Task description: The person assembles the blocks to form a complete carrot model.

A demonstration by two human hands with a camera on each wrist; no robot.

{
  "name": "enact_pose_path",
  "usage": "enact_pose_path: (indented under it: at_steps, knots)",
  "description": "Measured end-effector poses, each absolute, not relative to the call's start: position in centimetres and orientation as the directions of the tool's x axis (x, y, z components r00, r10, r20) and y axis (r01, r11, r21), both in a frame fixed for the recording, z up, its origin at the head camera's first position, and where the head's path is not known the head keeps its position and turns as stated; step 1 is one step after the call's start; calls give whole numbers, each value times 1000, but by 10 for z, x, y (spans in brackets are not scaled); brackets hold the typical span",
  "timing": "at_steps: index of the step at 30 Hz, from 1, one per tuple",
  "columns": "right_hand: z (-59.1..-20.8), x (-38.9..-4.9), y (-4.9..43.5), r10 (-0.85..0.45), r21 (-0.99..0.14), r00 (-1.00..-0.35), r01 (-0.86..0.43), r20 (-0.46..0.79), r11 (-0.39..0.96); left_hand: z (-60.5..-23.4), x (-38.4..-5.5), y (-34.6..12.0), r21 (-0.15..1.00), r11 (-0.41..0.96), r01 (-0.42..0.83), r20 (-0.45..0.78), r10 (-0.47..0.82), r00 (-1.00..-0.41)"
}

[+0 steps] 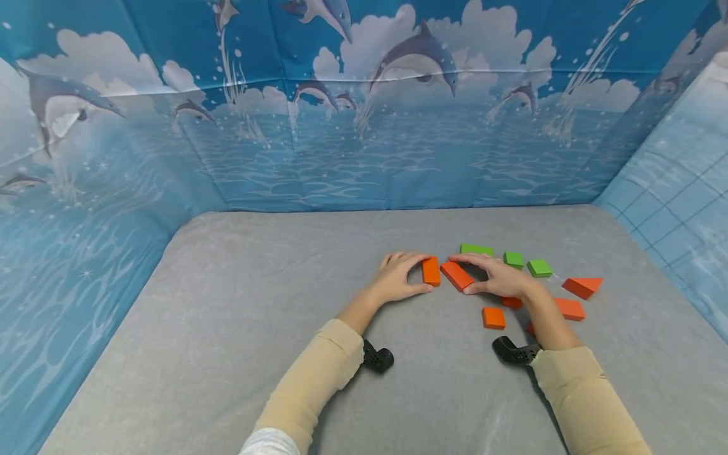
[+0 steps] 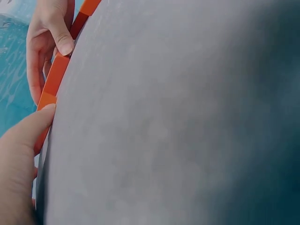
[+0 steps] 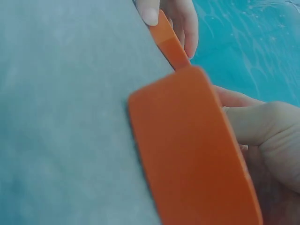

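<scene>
In the head view my left hand (image 1: 394,278) pinches an orange rectangular block (image 1: 431,272) by its far and near ends, thumb nearest me. Just to the right, my right hand (image 1: 503,277) holds a red-orange rectangular block (image 1: 457,277) the same way. This second block lies slanted, its far end close to the first block, with a narrow gap between them. Both blocks rest on the grey surface. The left wrist view shows the left thumb (image 2: 40,124) against its block. A large orange block (image 3: 187,150) hides part of the right hand in the right wrist view.
Green blocks (image 1: 539,268) lie beyond and right of the right hand. An orange square block (image 1: 493,318), a red-orange triangular block (image 1: 582,287) and a red-orange rectangular block (image 1: 569,309) lie around the right forearm, which partly covers others. A dolphin-print curtain (image 1: 364,151) borders the grey surface (image 1: 256,316).
</scene>
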State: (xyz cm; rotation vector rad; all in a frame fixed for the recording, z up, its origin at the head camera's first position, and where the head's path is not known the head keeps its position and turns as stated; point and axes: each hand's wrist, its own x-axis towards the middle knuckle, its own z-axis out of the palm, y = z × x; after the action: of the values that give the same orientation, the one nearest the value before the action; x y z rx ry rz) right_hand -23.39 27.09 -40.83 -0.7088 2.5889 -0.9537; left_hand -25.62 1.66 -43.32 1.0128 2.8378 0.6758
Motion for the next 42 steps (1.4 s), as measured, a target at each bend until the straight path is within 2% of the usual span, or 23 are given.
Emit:
enact_pose_path:
  at_steps: [10,18,26,34,42]
  knots:
    - [-407,-233,270,-538,-665,-838,-352,-89,658,-435,-256,16,435,677,594,144,598,-788]
    - [-407,-235,268,-542,-653,-837,-368,-78,662,-438,-255,1,593,572,567,249,539,-805]
    - [-408,-235,269,-541,-671,-838,-362,-70,647,-435,-248,-30,650,513,561,269,535,-801]
    - [-410,-235,271,-539,-687,-838,-347,-78,638,-440,-239,-55,608,574,548,241,525,-816]
    - [-411,-236,270,-545,-695,-835,-347,-76,629,-442,-236,-63,545,597,589,259,548,-796]
